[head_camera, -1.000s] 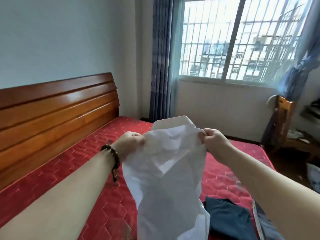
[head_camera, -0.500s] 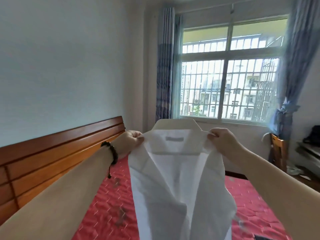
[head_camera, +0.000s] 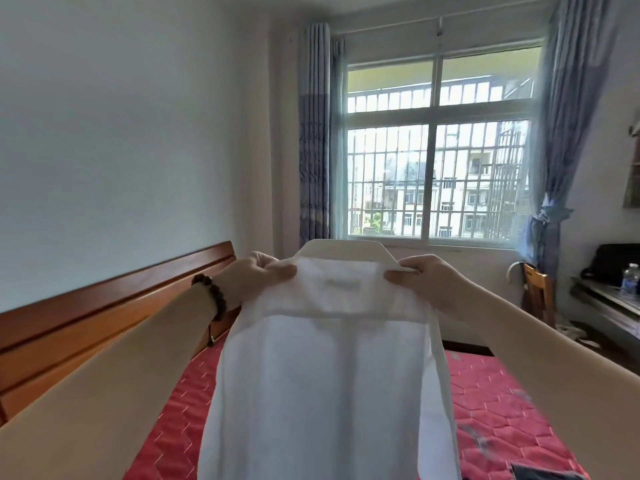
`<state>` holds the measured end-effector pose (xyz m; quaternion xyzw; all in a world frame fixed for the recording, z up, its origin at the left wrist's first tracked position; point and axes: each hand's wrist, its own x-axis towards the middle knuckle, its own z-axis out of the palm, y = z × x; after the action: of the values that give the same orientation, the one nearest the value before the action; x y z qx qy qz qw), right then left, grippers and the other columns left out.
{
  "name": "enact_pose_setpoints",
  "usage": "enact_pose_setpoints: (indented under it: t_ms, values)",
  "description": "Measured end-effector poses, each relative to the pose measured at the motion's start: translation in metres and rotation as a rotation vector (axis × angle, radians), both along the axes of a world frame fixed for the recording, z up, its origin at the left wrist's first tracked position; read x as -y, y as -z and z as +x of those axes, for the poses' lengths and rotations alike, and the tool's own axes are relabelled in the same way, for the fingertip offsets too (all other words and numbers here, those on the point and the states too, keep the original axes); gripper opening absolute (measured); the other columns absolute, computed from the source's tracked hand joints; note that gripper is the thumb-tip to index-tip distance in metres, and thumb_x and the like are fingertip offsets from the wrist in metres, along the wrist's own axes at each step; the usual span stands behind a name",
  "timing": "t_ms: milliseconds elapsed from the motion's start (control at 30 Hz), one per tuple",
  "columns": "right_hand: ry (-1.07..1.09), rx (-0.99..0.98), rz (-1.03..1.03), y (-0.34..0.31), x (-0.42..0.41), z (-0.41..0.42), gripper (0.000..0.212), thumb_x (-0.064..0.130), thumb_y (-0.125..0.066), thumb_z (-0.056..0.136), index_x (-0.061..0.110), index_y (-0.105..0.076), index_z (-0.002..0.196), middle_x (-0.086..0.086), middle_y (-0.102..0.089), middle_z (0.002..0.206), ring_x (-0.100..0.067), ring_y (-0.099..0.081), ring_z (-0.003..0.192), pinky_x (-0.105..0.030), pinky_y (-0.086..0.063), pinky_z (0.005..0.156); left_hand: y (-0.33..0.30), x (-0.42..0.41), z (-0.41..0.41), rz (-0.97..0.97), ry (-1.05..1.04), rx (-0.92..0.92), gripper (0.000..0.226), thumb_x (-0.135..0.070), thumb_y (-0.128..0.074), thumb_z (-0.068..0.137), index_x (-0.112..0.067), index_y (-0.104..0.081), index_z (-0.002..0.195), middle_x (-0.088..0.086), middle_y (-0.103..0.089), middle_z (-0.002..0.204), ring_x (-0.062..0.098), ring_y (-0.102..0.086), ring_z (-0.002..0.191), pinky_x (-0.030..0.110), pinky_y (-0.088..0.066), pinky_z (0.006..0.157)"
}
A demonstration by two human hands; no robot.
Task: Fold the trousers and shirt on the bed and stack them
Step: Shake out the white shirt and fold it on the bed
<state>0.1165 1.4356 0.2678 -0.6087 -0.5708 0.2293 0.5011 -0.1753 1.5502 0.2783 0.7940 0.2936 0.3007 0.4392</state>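
Daylight from a barred window (head_camera: pixel 438 178) fills the far wall of a bedroom, with blue-grey curtains (head_camera: pixel 314 140) hanging at either side. Below it runs a bed (head_camera: pixel 491 407) covered in a red quilted spread, and a wooden headboard (head_camera: pixel 104 313) stands along the left wall. On the right a wooden chair (head_camera: pixel 536 292) stands next to a dark desk (head_camera: pixel 609 306), and a plastic bottle (head_camera: pixel 629 277) stands on the desk.

Both arms reach forward over the bed and hold a white shirt (head_camera: pixel 329 393) up in the air, clear of the spread. The left hand (head_camera: pixel 256 282) pinches the shirt's upper left corner just below the collar, thumb laid on the near face and the other fingers curled behind the cloth. The right hand (head_camera: pixel 429 282) pinches the upper right corner in the same way, thumb on the near side. The collar (head_camera: pixel 343 249) stands up between the two hands, stiff and pointed at its right end.

The shirt hangs straight down between the forearms and passes out of view at the lower edge. Its cloth is thin and lets light through; a small label shows under the collar, and a yoke seam crosses beneath it. A dark bead bracelet (head_camera: pixel 213 296) circles the left wrist. A dark garment's corner (head_camera: pixel 543 472) shows at the lower right on the bed; what it is cannot be told.
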Motion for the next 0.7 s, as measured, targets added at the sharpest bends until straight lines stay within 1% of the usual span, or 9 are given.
enact_pose_setpoints:
  t_ms: [67, 167, 267, 367, 433, 533, 567, 633, 700]
  values:
    - [0.166, 0.096, 0.044, 0.003, -0.008, -0.007, 0.025, 0.020, -0.071, 0.084, 0.010, -0.067, 0.060, 0.005, -0.051, 0.051, -0.012, -0.045, 0.048, -0.020, -0.035, 0.046, 0.005, -0.002, 0.005, 0.075, -0.105, -0.022, 0.056, -0.036, -0.061, 0.092, -0.022, -0.053, 0.038, -0.012, -0.039, 0.042, 0.005, -0.033, 0.037, 0.016, -0.031, 0.041]
    - [0.528, 0.362, 0.145, 0.009, -0.027, -0.030, 0.024, 0.018, -0.066, 0.084, 0.010, -0.061, 0.062, -0.001, -0.051, 0.055, -0.022, -0.045, 0.060, -0.031, -0.027, 0.053, 0.018, 0.003, 0.031, 0.211, -0.379, 0.024, 0.054, -0.027, -0.058, 0.086, -0.020, -0.032, 0.039, -0.007, -0.023, 0.042, 0.012, -0.023, 0.039, 0.020, -0.022, 0.042]
    - [0.649, 0.290, 0.298, 0.014, -0.042, -0.058, 0.019, 0.017, -0.060, 0.087, 0.015, -0.050, 0.070, 0.003, -0.052, 0.058, -0.017, -0.044, 0.056, -0.029, -0.026, 0.051, 0.026, 0.009, 0.060, 0.267, -0.487, 0.216, 0.052, -0.023, -0.054, 0.084, -0.021, -0.027, 0.040, -0.009, -0.021, 0.038, 0.015, -0.022, 0.040, 0.022, -0.022, 0.044]
    - [0.565, 0.196, 0.421, 0.016, -0.051, -0.077, 0.019, 0.016, -0.060, 0.087, 0.018, -0.046, 0.074, 0.009, -0.050, 0.059, -0.004, -0.045, 0.054, -0.015, -0.027, 0.045, 0.028, 0.011, 0.079, 0.282, -0.416, 0.277, 0.055, -0.026, -0.055, 0.091, -0.022, -0.031, 0.041, -0.012, -0.025, 0.033, 0.009, -0.024, 0.034, 0.019, -0.026, 0.039]
    - [0.451, 0.127, 0.444, 0.017, -0.053, -0.087, 0.020, 0.020, -0.063, 0.086, 0.020, -0.047, 0.075, 0.008, -0.054, 0.060, -0.002, -0.047, 0.052, -0.013, -0.036, 0.046, 0.029, 0.014, 0.087, 0.315, -0.363, 0.279, 0.054, -0.030, -0.051, 0.094, -0.015, -0.039, 0.044, -0.011, -0.033, 0.035, 0.007, -0.030, 0.035, 0.014, -0.027, 0.038]
    - [0.223, 0.031, 0.423, 0.019, -0.049, -0.093, 0.020, 0.022, -0.064, 0.087, 0.021, -0.047, 0.076, 0.008, -0.053, 0.049, -0.004, -0.042, 0.042, -0.011, -0.033, 0.042, 0.029, 0.017, 0.093, 0.281, -0.268, 0.275, 0.047, -0.033, -0.044, 0.097, -0.002, -0.064, 0.068, 0.003, -0.057, 0.056, 0.015, -0.050, 0.050, 0.027, -0.044, 0.050]
    - [0.167, -0.005, 0.390, 0.019, -0.047, -0.093, 0.017, 0.022, -0.062, 0.088, 0.021, -0.048, 0.078, 0.005, -0.055, 0.050, -0.003, -0.042, 0.043, -0.013, -0.035, 0.044, 0.029, 0.018, 0.093, 0.224, -0.219, 0.289, 0.045, -0.034, -0.044, 0.098, -0.004, -0.069, 0.076, 0.007, -0.063, 0.063, 0.016, -0.057, 0.057, 0.031, -0.050, 0.056]
    - [0.123, -0.063, 0.296, 0.016, -0.044, -0.090, 0.009, 0.019, -0.059, 0.090, 0.021, -0.053, 0.083, -0.006, -0.064, 0.065, -0.011, -0.053, 0.056, -0.027, -0.047, 0.055, 0.027, 0.018, 0.091, 0.115, -0.107, 0.310, 0.042, -0.042, -0.049, 0.096, -0.008, -0.072, 0.085, 0.010, -0.070, 0.075, 0.015, -0.065, 0.068, 0.034, -0.056, 0.068]
    - [0.068, -0.202, 0.215, 0.010, -0.041, -0.089, 0.012, 0.012, -0.051, 0.091, 0.018, -0.060, 0.089, -0.013, -0.066, 0.080, -0.017, -0.060, 0.068, -0.035, -0.053, 0.066, 0.027, 0.018, 0.086, 0.138, -0.030, 0.244, 0.036, -0.046, -0.066, 0.084, -0.011, -0.072, 0.086, 0.007, -0.072, 0.079, 0.012, -0.067, 0.072, 0.032, -0.056, 0.072]
